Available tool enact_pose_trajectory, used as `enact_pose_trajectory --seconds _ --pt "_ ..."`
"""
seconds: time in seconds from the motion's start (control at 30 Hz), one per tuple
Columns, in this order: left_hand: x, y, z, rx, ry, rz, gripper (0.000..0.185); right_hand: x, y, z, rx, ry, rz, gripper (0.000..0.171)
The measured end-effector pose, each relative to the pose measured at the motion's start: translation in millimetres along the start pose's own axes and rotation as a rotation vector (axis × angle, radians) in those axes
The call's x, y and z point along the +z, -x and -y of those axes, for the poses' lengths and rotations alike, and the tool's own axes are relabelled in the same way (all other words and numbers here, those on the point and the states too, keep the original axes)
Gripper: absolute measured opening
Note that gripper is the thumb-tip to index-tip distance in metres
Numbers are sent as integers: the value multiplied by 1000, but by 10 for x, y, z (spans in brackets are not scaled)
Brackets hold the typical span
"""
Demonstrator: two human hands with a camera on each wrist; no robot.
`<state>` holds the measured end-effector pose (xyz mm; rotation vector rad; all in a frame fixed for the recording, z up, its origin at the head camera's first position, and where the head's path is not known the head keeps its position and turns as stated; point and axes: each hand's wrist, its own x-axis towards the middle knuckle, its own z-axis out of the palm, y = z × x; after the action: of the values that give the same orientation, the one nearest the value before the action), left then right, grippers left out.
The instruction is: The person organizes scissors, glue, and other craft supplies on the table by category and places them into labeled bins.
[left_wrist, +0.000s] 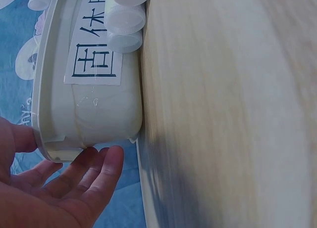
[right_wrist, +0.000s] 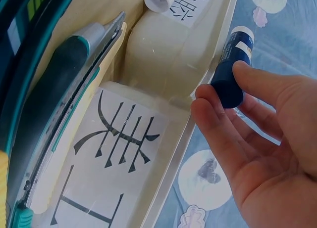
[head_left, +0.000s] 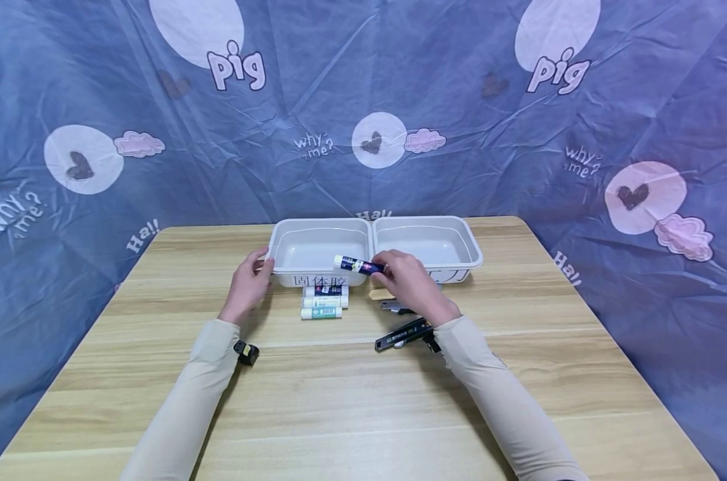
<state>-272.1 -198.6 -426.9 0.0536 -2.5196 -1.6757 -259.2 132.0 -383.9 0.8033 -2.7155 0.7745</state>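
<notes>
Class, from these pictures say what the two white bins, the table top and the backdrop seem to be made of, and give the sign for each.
White bins: probably thin moulded plastic, glossy, with rounded corners and a rolled rim.
Table top: wood or wood-look laminate, matt, with pale grain in plank bands.
Backdrop: likely thin non-woven fabric or plastic sheet, creased and printed.

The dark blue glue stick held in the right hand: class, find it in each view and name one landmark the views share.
Head: glue stick at centre, over the left tray's front rim.
Left wrist: not in it.
Right wrist: upper right, pinched by the right hand.
Shared landmark: the left tray's printed label.
</notes>
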Motion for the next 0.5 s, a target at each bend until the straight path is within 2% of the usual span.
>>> enact_pose_trajectory --seconds 0.5 --pt "-16 12 -5 -1 -29 7 51 -17 -12 8 47 -35 -30 25"
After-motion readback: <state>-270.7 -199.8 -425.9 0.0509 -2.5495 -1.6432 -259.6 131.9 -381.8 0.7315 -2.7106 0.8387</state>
